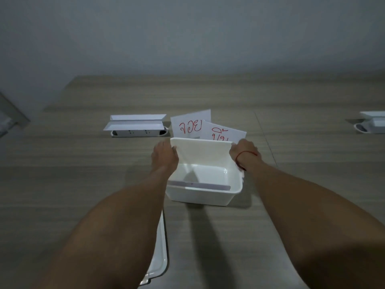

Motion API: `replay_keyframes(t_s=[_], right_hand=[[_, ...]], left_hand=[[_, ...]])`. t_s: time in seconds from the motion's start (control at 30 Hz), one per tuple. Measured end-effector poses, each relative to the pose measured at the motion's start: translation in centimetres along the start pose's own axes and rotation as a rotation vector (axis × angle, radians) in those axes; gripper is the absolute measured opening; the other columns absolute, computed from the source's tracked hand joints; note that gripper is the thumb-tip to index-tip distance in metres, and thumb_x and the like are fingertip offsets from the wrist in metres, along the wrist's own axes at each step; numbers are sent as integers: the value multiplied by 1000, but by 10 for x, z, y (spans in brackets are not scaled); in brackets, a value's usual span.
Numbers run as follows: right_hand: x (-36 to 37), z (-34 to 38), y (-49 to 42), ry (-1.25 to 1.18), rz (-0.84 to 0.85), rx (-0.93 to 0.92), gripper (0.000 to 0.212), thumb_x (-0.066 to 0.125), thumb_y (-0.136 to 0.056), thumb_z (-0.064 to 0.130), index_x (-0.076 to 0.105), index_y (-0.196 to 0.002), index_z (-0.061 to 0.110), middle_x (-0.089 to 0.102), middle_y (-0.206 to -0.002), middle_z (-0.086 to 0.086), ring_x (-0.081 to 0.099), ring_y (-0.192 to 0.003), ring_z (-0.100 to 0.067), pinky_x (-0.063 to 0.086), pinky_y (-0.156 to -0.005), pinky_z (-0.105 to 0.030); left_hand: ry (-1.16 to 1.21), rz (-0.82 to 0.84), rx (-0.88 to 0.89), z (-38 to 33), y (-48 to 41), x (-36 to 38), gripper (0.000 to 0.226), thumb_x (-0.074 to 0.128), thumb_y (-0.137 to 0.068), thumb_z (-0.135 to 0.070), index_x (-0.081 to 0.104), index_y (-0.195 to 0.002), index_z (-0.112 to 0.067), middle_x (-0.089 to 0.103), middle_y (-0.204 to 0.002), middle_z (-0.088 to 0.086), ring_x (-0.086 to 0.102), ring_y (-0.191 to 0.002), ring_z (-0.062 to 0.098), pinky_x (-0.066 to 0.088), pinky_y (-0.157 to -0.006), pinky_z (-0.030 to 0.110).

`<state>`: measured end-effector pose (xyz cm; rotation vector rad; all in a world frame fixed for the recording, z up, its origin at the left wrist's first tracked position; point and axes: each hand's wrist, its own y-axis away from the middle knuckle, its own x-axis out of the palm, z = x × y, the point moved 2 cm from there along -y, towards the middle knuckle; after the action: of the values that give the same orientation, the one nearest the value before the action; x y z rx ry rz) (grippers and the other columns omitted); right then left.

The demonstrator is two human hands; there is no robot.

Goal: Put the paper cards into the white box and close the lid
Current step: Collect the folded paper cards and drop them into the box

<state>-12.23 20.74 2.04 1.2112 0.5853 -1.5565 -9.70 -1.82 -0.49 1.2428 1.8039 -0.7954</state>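
Observation:
The white box [200, 192] stands open in the middle of the table. My left hand [164, 155] grips its far left corner and my right hand [243, 152] grips its far right corner. Two white paper cards with red handwriting show just behind the far rim, one [190, 124] on the left and one [224, 132] overlapping it on the right. The right hand's fingers touch the right card's lower edge. A thin pale strip [200, 184] lies along the near inner wall. The white lid [159, 257] lies on the table near me, partly under my left forearm.
A white socket unit with raised flaps [135, 125] sits in the wooden table [83, 174] to the left of the cards. A second such unit [371, 122] is at the far right edge. A grey wall runs behind the table.

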Motion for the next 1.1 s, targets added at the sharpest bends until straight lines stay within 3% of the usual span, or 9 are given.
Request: replay_keyframes(t_s=[0.13,0.23,0.37,0.5,0.67,0.8,0.9,0.97,1.1], right_hand=[[10,13,-41,-5,-16,-116,41,40,-98,31,44,-134,13,42,-141,-14,39,-132,-31,34,-106,-44],[16,22,-68,-35,-2,-174,48,44,-97,29,34,-143,16,33,-151,-12,28,-141,-31,29,-111,-46],[17,28,-92,-52,4,-143,43,50,-94,27,45,-136,16,47,-142,-12,38,-134,-32,30,-109,-44],[25,25,-108,-224,70,33,37,54,-91,23,59,-124,10,57,-133,-15,51,-125,-33,40,-105,-40],[23,33,-115,-252,179,82,53,70,-84,26,54,-128,1,57,-134,-18,56,-123,-32,45,-101,-34],[23,37,-106,-125,18,-92,25,51,-94,13,67,-114,12,64,-122,-15,60,-114,-33,42,-98,-38],[12,41,-91,-80,-176,-273,27,45,-93,6,67,-102,17,69,-107,-10,60,-106,-30,34,-99,-39],[-5,46,-84,-119,-282,-363,29,45,-92,7,65,-107,22,68,-107,-6,57,-108,-28,30,-97,-39],[-35,54,-70,-188,-392,-474,32,39,-95,16,63,-113,27,67,-109,-3,54,-110,-24,28,-96,-37]], left_hand=[[13,88,-227,4,-24,18,33,31,-102,-21,47,-127,-6,58,-125,20,57,-114,37,47,-89,42],[14,108,-259,5,-43,27,32,31,-101,-20,52,-122,-6,59,-123,19,59,-110,36,43,-77,36],[67,101,-289,1,-58,32,33,33,-99,-18,54,-122,-8,59,-124,17,59,-110,35,37,-74,32],[103,99,-298,0,-61,36,32,32,-101,-22,53,-120,-9,59,-123,18,59,-108,35,38,-73,32],[166,90,-245,2,-60,34,30,33,-100,-20,57,-113,-7,61,-119,17,48,-87,23,34,-72,30],[186,105,-211,2,-57,31,33,32,-101,-21,57,-113,-5,61,-117,18,48,-86,23,36,-73,30],[146,166,-223,3,-50,26,39,30,-101,-26,54,-120,-2,60,-121,20,56,-99,32,37,-75,31],[131,222,-237,4,-45,22,39,31,-100,-24,49,-124,1,58,-123,23,56,-109,37,37,-76,33],[127,307,-272,3,-37,11,38,37,-96,-13,45,-128,6,57,-124,25,57,-112,38,44,-79,36]])
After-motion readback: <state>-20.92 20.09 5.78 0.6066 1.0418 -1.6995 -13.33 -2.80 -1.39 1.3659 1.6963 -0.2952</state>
